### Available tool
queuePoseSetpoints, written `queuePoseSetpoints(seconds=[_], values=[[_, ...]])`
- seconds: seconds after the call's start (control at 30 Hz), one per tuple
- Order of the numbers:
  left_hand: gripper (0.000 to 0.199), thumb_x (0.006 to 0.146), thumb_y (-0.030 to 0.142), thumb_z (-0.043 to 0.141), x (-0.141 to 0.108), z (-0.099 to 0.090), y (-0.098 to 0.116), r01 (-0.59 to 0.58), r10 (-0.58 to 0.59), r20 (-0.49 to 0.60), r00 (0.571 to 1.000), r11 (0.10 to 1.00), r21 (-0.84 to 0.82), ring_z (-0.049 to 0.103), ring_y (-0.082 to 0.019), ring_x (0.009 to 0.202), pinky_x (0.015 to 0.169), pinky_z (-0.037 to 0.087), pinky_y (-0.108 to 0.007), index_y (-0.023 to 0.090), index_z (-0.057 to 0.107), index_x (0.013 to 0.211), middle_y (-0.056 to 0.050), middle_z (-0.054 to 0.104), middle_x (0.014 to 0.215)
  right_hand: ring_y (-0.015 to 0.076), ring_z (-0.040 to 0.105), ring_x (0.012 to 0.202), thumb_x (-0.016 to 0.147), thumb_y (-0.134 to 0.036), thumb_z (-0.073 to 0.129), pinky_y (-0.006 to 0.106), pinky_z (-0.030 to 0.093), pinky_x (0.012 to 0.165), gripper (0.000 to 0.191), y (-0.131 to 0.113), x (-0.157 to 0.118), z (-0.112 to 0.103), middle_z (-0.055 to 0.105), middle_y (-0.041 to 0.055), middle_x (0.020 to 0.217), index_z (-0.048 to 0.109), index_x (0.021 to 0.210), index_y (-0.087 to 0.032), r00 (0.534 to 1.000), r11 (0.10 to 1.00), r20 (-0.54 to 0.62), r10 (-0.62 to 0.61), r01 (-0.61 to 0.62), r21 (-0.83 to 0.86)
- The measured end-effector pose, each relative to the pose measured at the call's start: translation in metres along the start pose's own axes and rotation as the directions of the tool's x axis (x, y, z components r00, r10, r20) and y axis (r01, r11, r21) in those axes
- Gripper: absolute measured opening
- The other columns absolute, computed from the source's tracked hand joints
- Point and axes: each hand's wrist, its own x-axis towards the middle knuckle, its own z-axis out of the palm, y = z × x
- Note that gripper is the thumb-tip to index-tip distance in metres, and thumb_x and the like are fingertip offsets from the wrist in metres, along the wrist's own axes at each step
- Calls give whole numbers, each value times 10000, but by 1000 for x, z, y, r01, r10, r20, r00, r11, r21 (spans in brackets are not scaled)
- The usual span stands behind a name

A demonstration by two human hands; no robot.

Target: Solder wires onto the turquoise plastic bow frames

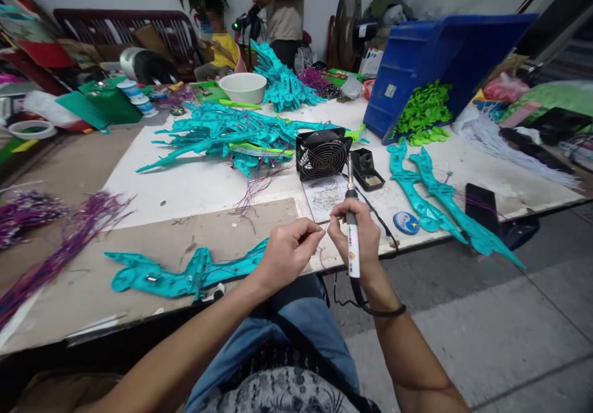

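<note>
My right hand [365, 234] is closed around a soldering iron [353, 249], which stands nearly upright with its metal tip up; its black cord loops past my wrist. The thumb and forefinger of that same hand pinch towards a thin wire [327, 228]. From the other side my left hand [290, 252] pinches the wire too, the fingertips of both hands almost meeting. Just left of my left hand lies a turquoise plastic part [162, 281] with wires along it, its right end hidden behind the hand.
A black fan [323, 155] and a soldering iron stand [368, 169] sit ahead. A round tin [406, 222], two turquoise parts [433, 194] and a phone [480, 206] lie right. Behind are piled turquoise parts [208, 130] and a tipped blue bin [393, 86]. Purple wires [69, 240] lie left.
</note>
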Motion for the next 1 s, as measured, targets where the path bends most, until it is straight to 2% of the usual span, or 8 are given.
queuePoseSetpoints(seconds=[0.1, 0.23, 0.47, 0.6, 0.67, 0.8, 0.9, 1.0], values=[[182, 801, 319, 605, 5, 0, 3, 137, -126, 70, 990, 971, -195, 478, -94, 513, 528, 385, -211, 149, 632, 739, 18, 546, 568, 155, 606, 775, 789, -77, 578, 304, 518, 732, 301, 0, 3, -9, 595, -12, 849, 505, 1013, -265, 997, 997, -4, -76, 76, -12], [284, 695, 386, 726, 10, -3, 1, 430, -330, 277, 902, 733, -527, 606, -140, 608, 658, 509, -295, 147, 580, 746, -5, 619, 659, 179, 595, 841, 801, -46, 571, 343, 509, 769, 357, 0, 2, -20, 613, 8, 875, 486, 1062, -273, 967, 971, 91, -238, 238, 11], [364, 589, 388, 819, 11, -6, -2, 467, -327, 338, 882, 699, -542, 585, -108, 618, 676, 481, -257, 119, 617, 729, -15, 626, 641, 183, 589, 836, 805, -31, 565, 347, 512, 734, 400, 1, -6, -23, 608, 12, 871, 468, 1102, -281, 938, 951, 158, -308, 305, 49], [367, 601, 399, 800, 11, -3, 2, 576, -384, 432, 816, 606, -549, 382, -46, 400, 436, 327, -189, 154, 563, 737, 73, 461, 497, 193, 570, 844, 800, -18, 555, 365, 510, 747, 423, 2, -7, -23, 611, 29, 882, 462, 1127, -268, 922, 942, 194, -335, 330, 57], [285, 668, 364, 748, 9, 2, 3, 507, -381, 336, 862, 682, -527, 278, -29, 388, 408, 224, -179, 151, 566, 718, 88, 396, 476, 195, 558, 851, 799, -18, 548, 367, 506, 747, 418, 0, -7, -22, 604, 33, 885, 463, 1129, -261, 917, 937, 194, -348, 346, 47], [150, 803, 271, 600, 2, 13, 1, 125, -130, 0, 991, 947, -295, 493, -92, 596, 574, 381, -214, 135, 625, 744, 2, 584, 649, 179, 543, 799, 787, -22, 551, 328, 497, 702, 376, -7, -10, -16, 590, 19, 854, 473, 1080, -244, 933, 942, 145, -330, 334, -6], [171, 863, 251, 524, -7, 18, -2, -49, 43, -103, 994, 997, -63, 550, -126, 680, 634, 402, -239, 140, 642, 807, -30, 641, 737, 158, 564, 759, 779, -49, 562, 292, 499, 685, 321, -10, -10, -11, 588, -6, 827, 479, 1020, -245, 960, 964, 97, -262, 264, -10], [175, 880, 241, 511, -19, 17, -3, -169, 175, -91, 980, 983, 68, 551, -124, 659, 632, 399, -240, 151, 635, 797, -27, 638, 721, 151, 592, 757, 787, -92, 558, 279, 502, 700, 233, 1, 1, -14, 594, -8, 816, 508, 962, -237, 983, 981, 37, -177, 180, -67]])
